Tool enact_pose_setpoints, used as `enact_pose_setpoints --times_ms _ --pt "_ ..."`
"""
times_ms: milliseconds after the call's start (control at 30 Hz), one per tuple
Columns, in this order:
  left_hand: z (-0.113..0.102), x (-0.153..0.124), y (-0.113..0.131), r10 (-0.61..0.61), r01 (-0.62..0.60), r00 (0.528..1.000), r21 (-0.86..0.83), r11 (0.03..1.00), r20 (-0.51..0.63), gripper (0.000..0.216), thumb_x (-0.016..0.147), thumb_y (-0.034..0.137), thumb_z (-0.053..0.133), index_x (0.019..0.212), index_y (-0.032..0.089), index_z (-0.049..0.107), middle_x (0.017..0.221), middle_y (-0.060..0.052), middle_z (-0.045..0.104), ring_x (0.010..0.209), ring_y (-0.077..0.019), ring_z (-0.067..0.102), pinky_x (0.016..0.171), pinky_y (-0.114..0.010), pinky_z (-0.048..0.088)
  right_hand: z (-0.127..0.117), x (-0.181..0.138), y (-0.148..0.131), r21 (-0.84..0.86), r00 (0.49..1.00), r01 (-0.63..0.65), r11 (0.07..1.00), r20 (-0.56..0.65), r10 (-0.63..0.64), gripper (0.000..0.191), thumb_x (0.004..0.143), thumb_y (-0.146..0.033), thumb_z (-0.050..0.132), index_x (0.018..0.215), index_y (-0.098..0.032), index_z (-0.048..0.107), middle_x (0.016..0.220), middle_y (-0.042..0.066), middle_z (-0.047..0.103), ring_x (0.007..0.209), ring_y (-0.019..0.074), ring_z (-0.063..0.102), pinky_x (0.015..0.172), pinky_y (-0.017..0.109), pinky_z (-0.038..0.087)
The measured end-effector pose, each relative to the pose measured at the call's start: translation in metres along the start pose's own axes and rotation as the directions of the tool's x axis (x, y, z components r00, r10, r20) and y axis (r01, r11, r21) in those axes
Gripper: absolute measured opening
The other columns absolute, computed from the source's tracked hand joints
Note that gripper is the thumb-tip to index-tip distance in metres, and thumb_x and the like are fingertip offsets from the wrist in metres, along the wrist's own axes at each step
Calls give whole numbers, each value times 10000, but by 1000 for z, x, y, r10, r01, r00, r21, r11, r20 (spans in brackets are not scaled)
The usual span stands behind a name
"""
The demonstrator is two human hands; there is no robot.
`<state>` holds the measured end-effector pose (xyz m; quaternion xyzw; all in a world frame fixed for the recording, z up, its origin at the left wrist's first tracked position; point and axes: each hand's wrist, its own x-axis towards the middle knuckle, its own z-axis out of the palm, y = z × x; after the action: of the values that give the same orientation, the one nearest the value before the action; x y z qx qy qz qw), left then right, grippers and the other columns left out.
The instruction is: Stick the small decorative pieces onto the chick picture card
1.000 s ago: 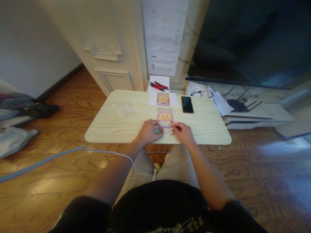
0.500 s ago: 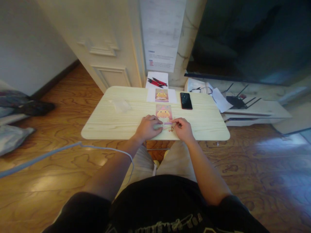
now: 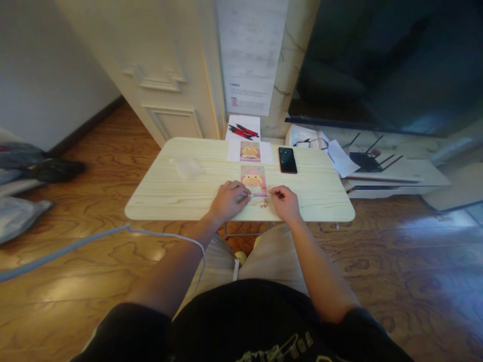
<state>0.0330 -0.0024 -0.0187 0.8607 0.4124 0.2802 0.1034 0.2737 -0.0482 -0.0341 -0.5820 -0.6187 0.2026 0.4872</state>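
A pink card with a yellow cartoon figure (image 3: 253, 177) lies flat on the small pale table (image 3: 158, 191), near its front middle. My left hand (image 3: 229, 200) is closed at the card's lower left corner, thumb and fingertips together; whatever they hold is too small to make out. Right of the card, my right hand (image 3: 286, 202) is pinched, its fingertips close to the card's edge and their contents unclear. Between the hands, just below the card, several tiny pinkish-brown pieces (image 3: 264, 203) are scattered on the tabletop.
Behind the card, a similar card (image 3: 250, 151) rests on white paper (image 3: 267, 152). Several red and black pens (image 3: 243, 131) lie beyond it. A phone (image 3: 288, 160) is at the right, a translucent wrapper (image 3: 187, 167) at the left. A grey cable (image 3: 166, 231) crosses my left arm.
My hands have drawn slightly apart, and the card's lower edge between them shows more. The whole view has shifted a little; the other things keep their places.
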Motion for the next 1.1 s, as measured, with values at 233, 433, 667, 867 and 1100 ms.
enact_pose_setpoints --times_ms 233,433,667,867,1100 --pt "-1 -2 -4 120 -119 993 -45 992 21 186 965 358 618 995 293 790 1030 -28 747 980 -213 634 887 -407 465 5 -1 -19 -247 958 246 937 208 -197 339 827 -99 619 1060 -277 789 1177 21 748 1162 275 551 1073 464 459" --pt "-2 -3 -3 127 -127 992 -59 990 5 181 949 351 636 970 292 805 1013 -33 747 949 -207 648 871 -409 481 6 -2 -23 -350 957 227 909 253 -141 340 845 -160 657 1127 -296 790 1263 7 729 1187 290 516 1060 485 437" --pt "-2 -2 -2 70 -68 997 -47 997 38 189 951 361 628 947 283 800 1000 -38 734 953 -216 633 888 -418 482 7 -2 -24 -347 957 213 913 262 -124 378 837 -167 663 1165 -315 779 1300 4 714 1201 303 492 1061 513 413" --pt "-2 -2 -1 34 -32 998 -30 999 55 208 959 357 604 962 287 800 996 -52 725 963 -226 628 892 -432 485 8 -2 -20 -309 957 221 925 249 -146 409 803 -150 675 1155 -331 779 1294 0 719 1193 323 487 1054 549 411" --pt "-3 -2 0 32 -31 998 -29 999 63 181 941 341 620 959 285 791 999 -47 728 962 -223 631 886 -425 485 7 -1 -23 -307 961 214 928 239 -142 398 792 -151 684 1138 -322 782 1280 4 725 1186 321 498 1050 547 428"
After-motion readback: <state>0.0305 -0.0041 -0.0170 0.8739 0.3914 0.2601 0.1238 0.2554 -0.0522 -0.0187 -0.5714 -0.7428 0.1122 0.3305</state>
